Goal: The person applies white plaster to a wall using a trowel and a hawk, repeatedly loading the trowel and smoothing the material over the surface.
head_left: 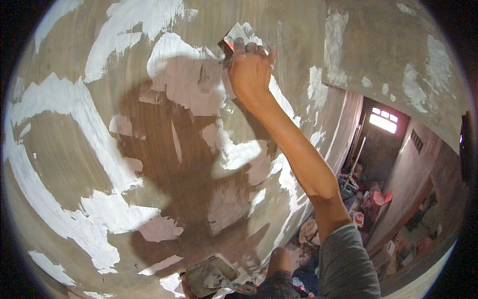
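Note:
My right hand is raised high against a grey cement wall and is shut on a putty knife, whose flat blade is pressed to the wall near a patch of white putty. The wall carries several white putty patches and streaks. At the bottom edge my left hand is mostly hidden, and it holds a flat tray smeared with grey-white putty, level below the wall. My right arm in a grey sleeve rises from the lower right.
To the right the wall turns a corner into a passage with a dark door and a lit window above it. Clutter of bags, cloth and long-handled tools lies on the floor there.

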Demonstrator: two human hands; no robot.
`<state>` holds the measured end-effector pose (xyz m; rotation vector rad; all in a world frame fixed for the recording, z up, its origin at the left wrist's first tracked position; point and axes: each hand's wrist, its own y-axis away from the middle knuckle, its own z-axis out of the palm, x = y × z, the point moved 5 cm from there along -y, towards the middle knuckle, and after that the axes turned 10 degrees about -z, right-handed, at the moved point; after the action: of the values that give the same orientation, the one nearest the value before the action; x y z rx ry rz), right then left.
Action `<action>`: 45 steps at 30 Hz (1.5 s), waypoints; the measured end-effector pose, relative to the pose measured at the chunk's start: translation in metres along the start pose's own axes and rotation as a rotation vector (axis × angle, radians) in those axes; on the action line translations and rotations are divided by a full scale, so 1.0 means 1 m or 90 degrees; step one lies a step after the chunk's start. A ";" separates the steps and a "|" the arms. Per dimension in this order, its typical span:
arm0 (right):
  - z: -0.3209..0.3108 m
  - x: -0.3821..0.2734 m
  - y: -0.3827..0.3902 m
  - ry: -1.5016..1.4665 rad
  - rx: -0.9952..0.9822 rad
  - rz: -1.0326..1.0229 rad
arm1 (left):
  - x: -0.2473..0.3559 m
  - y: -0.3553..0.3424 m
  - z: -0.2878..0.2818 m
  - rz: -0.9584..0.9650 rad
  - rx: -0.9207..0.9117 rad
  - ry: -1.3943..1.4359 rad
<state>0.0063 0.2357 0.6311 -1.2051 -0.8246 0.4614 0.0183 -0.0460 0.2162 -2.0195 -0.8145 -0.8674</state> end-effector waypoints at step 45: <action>0.053 0.136 0.007 0.039 -0.059 0.151 | -0.004 -0.024 0.059 -0.245 -0.171 0.422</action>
<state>0.0522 0.3679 0.6735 -1.4044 -0.6584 0.5810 0.0148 0.0135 0.1948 -1.6265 -0.7274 -1.8221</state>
